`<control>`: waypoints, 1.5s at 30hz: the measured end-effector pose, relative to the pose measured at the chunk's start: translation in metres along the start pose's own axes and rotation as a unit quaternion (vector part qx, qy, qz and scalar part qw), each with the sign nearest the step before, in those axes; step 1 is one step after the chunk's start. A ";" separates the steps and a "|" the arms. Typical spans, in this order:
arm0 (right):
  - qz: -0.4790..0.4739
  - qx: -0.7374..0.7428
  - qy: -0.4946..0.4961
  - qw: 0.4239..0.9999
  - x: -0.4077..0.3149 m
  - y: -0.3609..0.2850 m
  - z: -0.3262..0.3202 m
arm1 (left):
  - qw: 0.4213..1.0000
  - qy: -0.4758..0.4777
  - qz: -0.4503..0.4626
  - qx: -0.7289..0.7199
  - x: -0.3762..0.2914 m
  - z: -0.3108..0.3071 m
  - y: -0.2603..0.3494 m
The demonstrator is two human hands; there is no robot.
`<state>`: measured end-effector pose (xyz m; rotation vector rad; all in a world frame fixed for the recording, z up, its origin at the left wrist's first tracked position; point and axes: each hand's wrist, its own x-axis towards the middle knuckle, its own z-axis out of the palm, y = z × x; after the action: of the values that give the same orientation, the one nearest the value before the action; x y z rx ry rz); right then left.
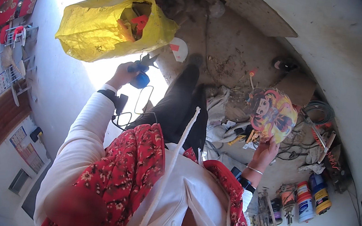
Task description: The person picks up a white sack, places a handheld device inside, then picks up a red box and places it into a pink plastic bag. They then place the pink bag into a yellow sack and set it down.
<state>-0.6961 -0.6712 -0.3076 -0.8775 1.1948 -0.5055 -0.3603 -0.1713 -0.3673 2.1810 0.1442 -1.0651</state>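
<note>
My left hand (pixel 124 75) grips a small dark and blue plastic object (pixel 141 79) with pointed parts; its exact kind is unclear. Just beyond it, a yellow woven sack (pixel 92 27) lies with its mouth facing right, red and orange pieces (pixel 137 24) visible inside. At the right, my right hand (pixel 266 149) holds the lower edge of a round, brightly coloured item (pixel 273 114) printed with a cartoon figure. A thin stick with a red tip (pixel 252 78) shows near its upper left side; whether the two are joined cannot be told.
Cloths and cables (pixel 223 131) litter the floor under my right hand. A coiled hose (pixel 319 112) and tools lie farther right. Several containers (pixel 304 201) stand by the wall. A white piece with a red patch (pixel 179 50) lies beside the sack; a board (pixel 269 17) leans behind.
</note>
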 end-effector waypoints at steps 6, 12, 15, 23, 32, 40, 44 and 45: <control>-0.056 -0.107 -0.033 0.992 -0.022 -0.048 0.017 | 0.996 -0.057 0.000 -0.067 -0.051 -0.033 0.060; -0.038 0.071 -0.119 0.990 -0.050 -0.096 0.040 | 0.965 -0.091 0.043 -0.240 -0.101 -0.061 0.100; -0.048 0.055 -0.140 0.987 -0.056 -0.112 0.047 | 0.929 -0.128 0.071 -0.340 -0.119 -0.079 0.112; -0.067 0.087 -0.193 0.975 -0.071 -0.134 0.048 | 0.866 -0.092 0.119 -0.477 -0.147 -0.123 0.132; -0.100 0.076 -0.201 0.971 -0.058 -0.137 0.030 | 0.795 -0.100 0.179 -0.571 -0.150 -0.135 0.137; -0.119 0.096 -0.201 0.968 -0.079 -0.151 0.018 | 0.777 -0.018 0.124 -0.617 -0.140 -0.150 0.143; -0.143 0.112 -0.203 0.962 -0.105 -0.159 0.032 | 0.766 -0.022 0.106 -0.634 -0.122 -0.164 0.138; -0.140 0.122 -0.213 0.959 -0.109 -0.159 0.041 | 0.768 -0.026 0.106 -0.631 -0.119 -0.169 0.135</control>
<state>-0.6755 -0.6699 -0.1119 -0.8908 0.6022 -0.6384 -0.2768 -0.1440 -0.1366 0.8908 0.4308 -0.5605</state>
